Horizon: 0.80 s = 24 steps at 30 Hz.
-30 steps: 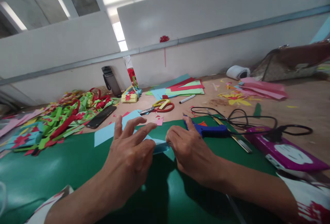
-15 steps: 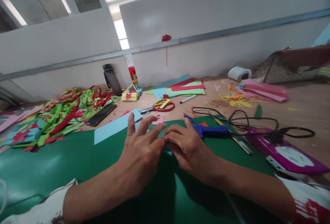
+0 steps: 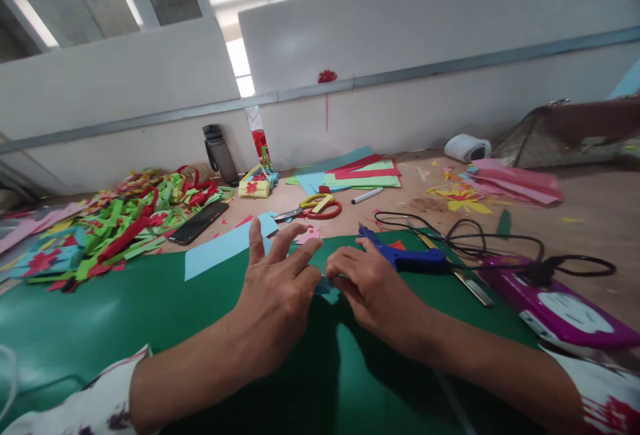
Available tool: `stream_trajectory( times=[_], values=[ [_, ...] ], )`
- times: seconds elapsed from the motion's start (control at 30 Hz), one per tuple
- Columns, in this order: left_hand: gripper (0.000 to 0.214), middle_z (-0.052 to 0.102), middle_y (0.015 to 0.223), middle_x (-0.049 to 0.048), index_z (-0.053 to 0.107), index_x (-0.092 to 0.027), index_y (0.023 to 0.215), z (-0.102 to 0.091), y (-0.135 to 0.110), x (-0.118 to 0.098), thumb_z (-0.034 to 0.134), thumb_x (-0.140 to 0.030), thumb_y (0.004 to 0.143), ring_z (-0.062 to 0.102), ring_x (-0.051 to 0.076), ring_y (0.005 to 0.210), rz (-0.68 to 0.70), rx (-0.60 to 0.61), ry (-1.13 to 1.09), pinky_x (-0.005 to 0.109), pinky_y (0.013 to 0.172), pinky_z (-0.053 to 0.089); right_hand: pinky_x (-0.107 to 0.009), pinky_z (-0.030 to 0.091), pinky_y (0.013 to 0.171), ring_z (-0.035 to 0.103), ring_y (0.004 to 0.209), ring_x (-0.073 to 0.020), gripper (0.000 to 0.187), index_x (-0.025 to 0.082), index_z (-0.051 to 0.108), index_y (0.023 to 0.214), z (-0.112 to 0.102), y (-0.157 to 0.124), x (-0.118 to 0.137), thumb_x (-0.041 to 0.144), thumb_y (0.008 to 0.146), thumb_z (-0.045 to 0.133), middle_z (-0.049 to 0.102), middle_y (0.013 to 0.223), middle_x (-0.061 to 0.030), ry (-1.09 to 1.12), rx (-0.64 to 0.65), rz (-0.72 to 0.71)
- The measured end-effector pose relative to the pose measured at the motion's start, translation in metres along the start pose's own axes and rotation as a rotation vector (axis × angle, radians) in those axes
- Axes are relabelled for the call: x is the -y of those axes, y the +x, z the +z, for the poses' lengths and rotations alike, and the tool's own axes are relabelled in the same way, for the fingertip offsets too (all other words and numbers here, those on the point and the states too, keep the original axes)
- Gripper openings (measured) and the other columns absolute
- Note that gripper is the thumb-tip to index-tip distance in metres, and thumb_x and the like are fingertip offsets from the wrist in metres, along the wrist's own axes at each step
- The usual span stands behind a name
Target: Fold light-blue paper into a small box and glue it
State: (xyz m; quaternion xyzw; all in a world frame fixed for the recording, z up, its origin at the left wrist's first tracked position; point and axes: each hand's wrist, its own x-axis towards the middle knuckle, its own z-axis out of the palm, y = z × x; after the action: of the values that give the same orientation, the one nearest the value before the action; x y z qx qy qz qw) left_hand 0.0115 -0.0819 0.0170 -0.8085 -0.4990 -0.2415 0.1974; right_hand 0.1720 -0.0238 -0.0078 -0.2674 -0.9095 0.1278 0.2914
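Note:
Between my two hands a small piece of blue paper (image 3: pixel 324 285) shows, mostly covered by fingers. My left hand (image 3: pixel 281 291) pinches its left side with thumb and forefinger, the other fingers raised and spread. On its right side my right hand (image 3: pixel 367 283) is closed, fingertips pinching the edge. A blue glue gun (image 3: pixel 417 260) lies just beyond my right hand on the green mat (image 3: pixel 210 321). Behind my left hand rests a light blue paper strip (image 3: pixel 220 248). Scissors (image 3: pixel 320 208) with orange and yellow handles lie past the fingertips.
Colourful paper strips (image 3: pixel 130 221) are heaped at the left, beside a black phone (image 3: pixel 199 223) and a bottle (image 3: pixel 220 155). On the right sit a purple power strip (image 3: pixel 555 301), black cable (image 3: pixel 455 231) and a cutter knife (image 3: pixel 473 288). Paper sheets (image 3: pixel 350 171) and a marker (image 3: pixel 367 195) lie at the back.
My right hand has shifted slightly right, away from my left fingers, so more of the blue paper shows between them. The left hand has hardly moved.

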Motion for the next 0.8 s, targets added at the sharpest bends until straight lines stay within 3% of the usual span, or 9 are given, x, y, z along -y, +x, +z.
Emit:
stream_trajectory(
  times=[0.07,0.13,0.2,0.3,0.4,0.5,0.67,0.8],
  values=[
    [0.018,0.065,0.113,0.0012,0.063,-0.019,0.072,0.001,0.003,0.001,0.052,-0.01,0.084,0.045,0.027,0.119,0.016,0.011,-0.012,0.064,0.105,0.001,-0.036,0.037,0.079,0.052,0.076,-0.0162,0.012,0.017,0.055,0.079,0.002,0.001,-0.002,0.011,0.083,0.046,0.059,0.079,-0.003,0.022,-0.021,-0.034],
    [0.014,0.064,0.115,0.0011,0.063,-0.02,0.077,-0.002,0.006,0.002,0.053,-0.012,0.084,0.046,0.027,0.118,0.041,-0.023,-0.036,0.063,0.105,0.004,-0.029,0.038,0.068,0.051,0.072,-0.015,0.014,0.016,0.056,0.075,0.002,0.003,-0.004,0.011,0.083,0.046,0.057,0.076,-0.0032,0.083,-0.053,-0.031],
    [0.007,0.062,0.118,0.0032,0.062,-0.021,0.085,-0.009,0.007,0.006,0.056,-0.017,0.083,0.046,0.026,0.117,0.044,-0.119,-0.063,0.06,0.105,0.015,-0.025,0.037,0.062,0.05,0.066,-0.0125,0.016,0.016,0.056,0.07,0.001,0.005,-0.006,0.01,0.081,0.047,0.055,0.07,-0.001,0.165,-0.082,0.05],
    [0.018,0.064,0.108,0.0078,0.058,-0.018,0.095,-0.016,0.006,0.016,0.064,-0.02,0.078,0.051,0.022,0.106,-0.013,-0.311,-0.104,0.042,0.093,0.041,-0.023,0.035,0.056,0.049,0.059,-0.0106,0.015,0.017,0.056,0.065,-0.003,0.01,-0.008,0.013,0.078,0.05,0.053,0.063,0.0026,0.308,-0.072,0.25],
    [0.026,0.066,0.094,0.0076,0.057,-0.016,0.094,-0.01,0.002,0.027,0.07,-0.028,0.074,0.059,0.021,0.089,-0.04,-0.166,-0.187,0.038,0.081,0.048,-0.022,0.034,0.052,0.046,0.055,-0.0097,0.014,0.017,0.056,0.064,-0.005,0.013,-0.01,0.017,0.077,0.05,0.05,0.058,0.0042,0.438,-0.013,0.375],
    [0.026,0.067,0.092,0.0066,0.059,-0.017,0.089,0.004,-0.001,0.033,0.073,-0.026,0.07,0.061,0.022,0.086,-0.053,0.006,-0.205,0.038,0.075,0.049,-0.021,0.033,0.051,0.043,0.054,-0.0088,0.014,0.016,0.055,0.062,-0.005,0.012,-0.01,0.018,0.075,0.051,0.049,0.056,0.0047,0.503,0.014,0.423],
    [0.029,0.067,0.085,0.0072,0.06,-0.016,0.086,0.011,-0.003,0.033,0.076,-0.025,0.064,0.062,0.025,0.082,-0.222,0.019,-0.12,0.038,0.069,0.049,-0.021,0.032,0.049,0.042,0.052,-0.0082,0.014,0.015,0.054,0.06,-0.005,0.009,-0.01,0.016,0.073,0.05,0.05,0.054,0.0043,0.567,0.039,0.459],
    [0.017,0.069,0.078,0.0032,0.064,-0.018,0.074,0.013,-0.005,0.031,0.077,-0.024,0.064,0.062,0.022,0.076,-0.205,0.163,-0.218,0.038,0.073,0.046,-0.022,0.035,0.051,0.045,0.052,-0.0086,0.014,0.015,0.055,0.061,-0.004,0.009,-0.012,0.015,0.074,0.049,0.053,0.055,0.0029,0.57,0.056,0.473]
  ],
)
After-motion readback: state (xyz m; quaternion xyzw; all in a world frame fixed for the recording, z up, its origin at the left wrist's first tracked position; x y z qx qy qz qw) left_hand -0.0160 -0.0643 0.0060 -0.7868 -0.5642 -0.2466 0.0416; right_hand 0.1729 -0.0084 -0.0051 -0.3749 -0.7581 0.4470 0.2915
